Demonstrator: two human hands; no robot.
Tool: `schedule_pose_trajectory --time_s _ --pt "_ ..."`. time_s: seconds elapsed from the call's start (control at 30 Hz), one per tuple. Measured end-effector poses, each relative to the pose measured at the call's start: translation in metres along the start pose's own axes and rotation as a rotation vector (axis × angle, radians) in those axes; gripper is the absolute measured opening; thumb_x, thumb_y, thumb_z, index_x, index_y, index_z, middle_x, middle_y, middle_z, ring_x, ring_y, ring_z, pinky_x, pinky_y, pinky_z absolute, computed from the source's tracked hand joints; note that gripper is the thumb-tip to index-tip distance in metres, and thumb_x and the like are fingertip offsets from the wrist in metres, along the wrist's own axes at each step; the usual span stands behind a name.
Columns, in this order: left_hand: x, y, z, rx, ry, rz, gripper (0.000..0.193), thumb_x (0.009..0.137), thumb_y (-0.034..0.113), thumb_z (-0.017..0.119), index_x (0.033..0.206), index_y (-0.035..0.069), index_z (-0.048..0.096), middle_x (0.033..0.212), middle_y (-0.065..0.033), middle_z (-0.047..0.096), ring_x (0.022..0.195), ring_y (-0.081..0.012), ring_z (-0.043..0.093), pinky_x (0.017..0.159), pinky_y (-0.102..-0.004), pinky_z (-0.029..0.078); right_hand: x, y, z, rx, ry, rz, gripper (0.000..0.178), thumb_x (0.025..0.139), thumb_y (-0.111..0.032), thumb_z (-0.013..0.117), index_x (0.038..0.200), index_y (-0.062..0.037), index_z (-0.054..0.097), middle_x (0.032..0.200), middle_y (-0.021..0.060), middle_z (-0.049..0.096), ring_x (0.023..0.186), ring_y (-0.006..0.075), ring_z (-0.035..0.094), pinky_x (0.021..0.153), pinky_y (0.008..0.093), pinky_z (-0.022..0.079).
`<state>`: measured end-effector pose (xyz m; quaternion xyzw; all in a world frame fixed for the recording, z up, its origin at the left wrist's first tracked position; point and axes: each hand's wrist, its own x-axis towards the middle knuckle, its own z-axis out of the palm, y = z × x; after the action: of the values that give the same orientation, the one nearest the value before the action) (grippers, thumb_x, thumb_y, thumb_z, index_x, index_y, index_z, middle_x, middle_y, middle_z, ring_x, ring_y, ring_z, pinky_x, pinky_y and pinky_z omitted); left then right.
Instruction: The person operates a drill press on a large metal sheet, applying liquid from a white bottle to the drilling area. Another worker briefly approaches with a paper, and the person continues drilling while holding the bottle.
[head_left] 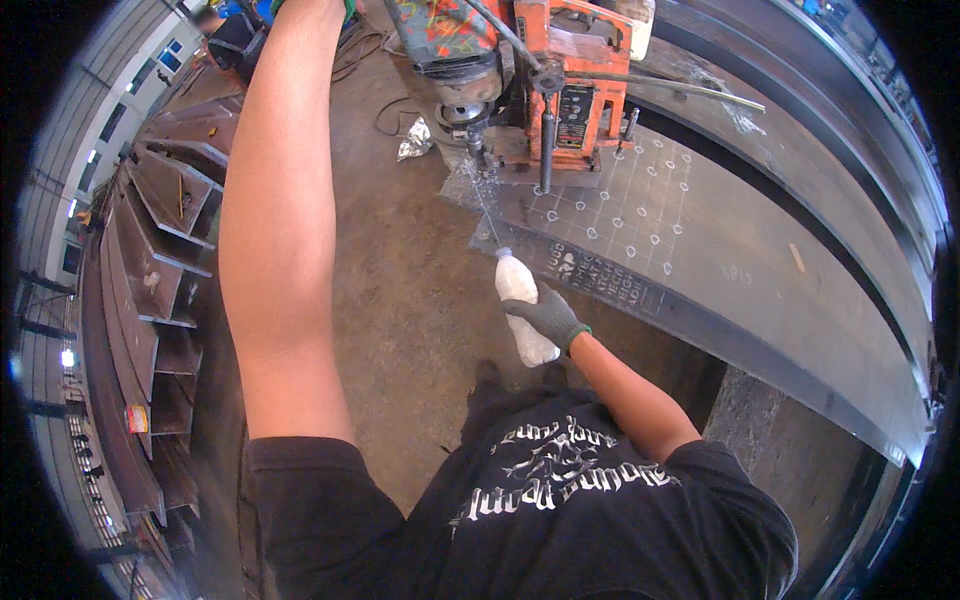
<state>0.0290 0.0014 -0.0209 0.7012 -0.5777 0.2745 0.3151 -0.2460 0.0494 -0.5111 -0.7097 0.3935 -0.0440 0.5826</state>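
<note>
My right hand point(543, 312), in a grey glove with a green cuff, is wrapped round a whitish plastic bottle point(517, 283). The bottle tilts, its capped end pointing up toward the drill. A thin stream of liquid point(490, 212) runs from it to the cutter point(477, 150) below the drill's motor point(447, 50). The orange drill stand point(568, 100) rests on a steel beam point(760, 240) marked with a chalk grid and circles. My left arm stretches up past the drill's left side. At the upper edge only the green glove cuff point(349, 10) shows; its fingers are out of sight.
Stacked steel beams point(150, 270) line the left side. Another person point(235, 42) is at the upper left. Crumpled foil point(415, 139) and cables lie on the floor left of the drill. More long beams point(800, 60) run along the right.
</note>
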Motion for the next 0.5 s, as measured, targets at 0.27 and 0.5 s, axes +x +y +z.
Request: schedule_pose_trajectory --time_s 0.27,0.5 --pt "-0.020 0.039 -0.018 -0.139 -0.148 -0.142 0.040 0.100 0.018 0.047 0.121 -0.001 0.075 0.103 -0.0199 0.081 0.103 -0.0306 0.079 0.099 -0.0428 0.057 0.005 0.012 -0.003 0.042 0.003 -0.039 0.097 0.082 -0.066 0.082 0.149 0.0002 0.059 0.143 0.0282 0.068 0.134 0.0449 0.065 0.111 0.0507 0.050" --pt "-0.011 0.026 -0.010 -0.034 -0.091 -0.111 0.039 0.101 0.018 0.047 0.122 0.000 0.074 0.098 -0.0169 0.082 0.103 -0.0291 0.080 0.100 -0.0405 0.057 -0.003 0.007 -0.009 0.031 -0.007 0.021 0.095 0.083 -0.064 0.083 0.150 -0.0011 0.059 0.144 0.0271 0.068 0.135 0.0445 0.065 0.113 0.0497 0.050"
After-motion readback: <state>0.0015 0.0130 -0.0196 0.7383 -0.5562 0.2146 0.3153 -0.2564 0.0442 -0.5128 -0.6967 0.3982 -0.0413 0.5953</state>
